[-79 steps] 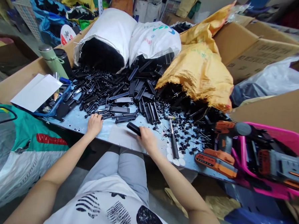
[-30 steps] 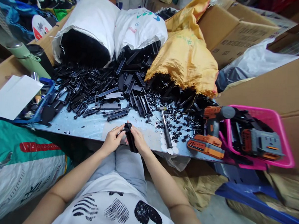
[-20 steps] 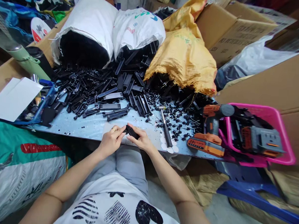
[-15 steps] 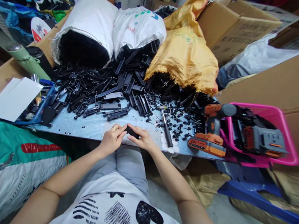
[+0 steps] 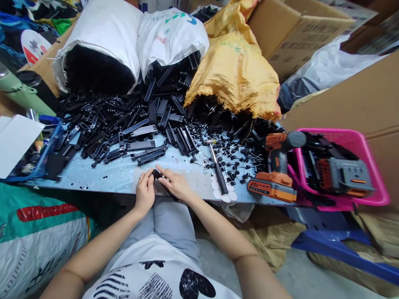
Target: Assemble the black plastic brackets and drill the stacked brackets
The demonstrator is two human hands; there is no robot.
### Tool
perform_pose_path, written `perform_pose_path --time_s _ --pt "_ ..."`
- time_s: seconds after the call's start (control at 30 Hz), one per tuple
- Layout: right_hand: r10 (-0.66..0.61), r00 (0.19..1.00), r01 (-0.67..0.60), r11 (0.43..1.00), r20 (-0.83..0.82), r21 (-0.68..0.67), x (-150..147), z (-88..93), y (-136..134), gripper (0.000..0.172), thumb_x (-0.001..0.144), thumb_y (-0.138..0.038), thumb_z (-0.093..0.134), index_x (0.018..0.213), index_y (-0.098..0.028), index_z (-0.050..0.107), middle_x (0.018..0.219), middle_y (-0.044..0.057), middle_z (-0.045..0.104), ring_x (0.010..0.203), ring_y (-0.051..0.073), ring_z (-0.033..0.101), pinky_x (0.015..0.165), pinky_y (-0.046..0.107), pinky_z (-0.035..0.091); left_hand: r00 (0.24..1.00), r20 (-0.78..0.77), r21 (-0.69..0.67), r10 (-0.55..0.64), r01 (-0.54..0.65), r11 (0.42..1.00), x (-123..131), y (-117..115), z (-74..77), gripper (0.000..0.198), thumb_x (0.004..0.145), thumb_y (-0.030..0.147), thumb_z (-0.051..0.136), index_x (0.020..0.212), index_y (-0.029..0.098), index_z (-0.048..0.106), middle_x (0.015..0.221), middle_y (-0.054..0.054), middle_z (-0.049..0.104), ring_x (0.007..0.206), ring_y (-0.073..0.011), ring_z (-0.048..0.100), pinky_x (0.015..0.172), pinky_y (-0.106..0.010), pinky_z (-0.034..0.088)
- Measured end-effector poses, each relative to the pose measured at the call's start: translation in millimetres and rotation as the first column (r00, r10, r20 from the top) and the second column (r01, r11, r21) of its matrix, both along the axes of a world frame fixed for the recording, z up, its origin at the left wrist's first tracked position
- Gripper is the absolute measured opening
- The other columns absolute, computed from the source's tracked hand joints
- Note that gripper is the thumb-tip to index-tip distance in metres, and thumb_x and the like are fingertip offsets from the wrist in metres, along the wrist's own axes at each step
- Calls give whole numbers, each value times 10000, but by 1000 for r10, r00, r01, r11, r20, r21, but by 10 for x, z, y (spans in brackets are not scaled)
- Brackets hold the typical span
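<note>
My left hand [image 5: 145, 192] and my right hand [image 5: 175, 185] meet at the near edge of the blue table [image 5: 118, 174], both closed on one small black plastic part [image 5: 157, 174]. The left fingertips pinch its left end; the right hand lies over the rest and hides most of it. Beyond the hands lies a broad heap of black plastic strips and clips [image 5: 127, 119].
A hammer [image 5: 216, 165] lies right of my hands, then an orange cordless drill [image 5: 276, 168] and a pink basket [image 5: 350, 139] with tools. White sacks [image 5: 105, 33] and a yellow sack [image 5: 237, 66] spill parts at the back. A blue tray [image 5: 42, 154] with white card sits left.
My left hand came in from the heap and joined the right on the black part. The part went from upright to lying low on the table edge under both hands.
</note>
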State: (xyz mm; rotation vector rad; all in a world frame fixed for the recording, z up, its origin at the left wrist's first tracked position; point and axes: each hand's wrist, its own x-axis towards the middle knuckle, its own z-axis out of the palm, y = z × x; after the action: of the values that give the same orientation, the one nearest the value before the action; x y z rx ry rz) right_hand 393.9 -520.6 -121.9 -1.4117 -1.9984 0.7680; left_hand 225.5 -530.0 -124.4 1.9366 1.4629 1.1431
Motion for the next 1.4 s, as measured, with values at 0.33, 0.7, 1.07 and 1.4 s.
perform_pose_path --time_s 0.33,0.7,1.07,1.4 --pt "-356 629 128 924 691 360 1948 273 1749 256 857 20 397 1020 13 595 1386 252 356 1277 243 249 1016 502 146 468 -720 -143 -512 622 770 70 281 130 393 852 41 411 1195 174 552 990 -87 636 961 -224 566 1004 -521 309" --pt "-213 586 -97 940 782 329 1792 694 1306 314 923 -31 261 1015 -31 562 968 184 588 931 190 419 928 388 235 542 -730 -197 -415 414 888 -118 277 54 325 900 223 488 1214 149 530 1047 -118 590 968 -238 541 791 -358 421" --pt "288 684 -317 945 670 -83 620 51 -457 345 969 -433 353 967 -142 539 930 86 557 793 170 549 672 269 338 535 -577 -321 -617 546 774 74 380 60 312 867 193 445 1164 170 539 1067 -93 586 1031 -241 511 898 -373 416" --pt "118 694 -168 986 710 1 453 165 -514 366 976 -461 304 1042 -194 544 942 75 578 830 184 536 628 276 288 600 -569 -218 -563 550 806 80 316 82 647 674 650 631 1072 156 509 1001 -109 597 930 -280 565 811 -395 444"
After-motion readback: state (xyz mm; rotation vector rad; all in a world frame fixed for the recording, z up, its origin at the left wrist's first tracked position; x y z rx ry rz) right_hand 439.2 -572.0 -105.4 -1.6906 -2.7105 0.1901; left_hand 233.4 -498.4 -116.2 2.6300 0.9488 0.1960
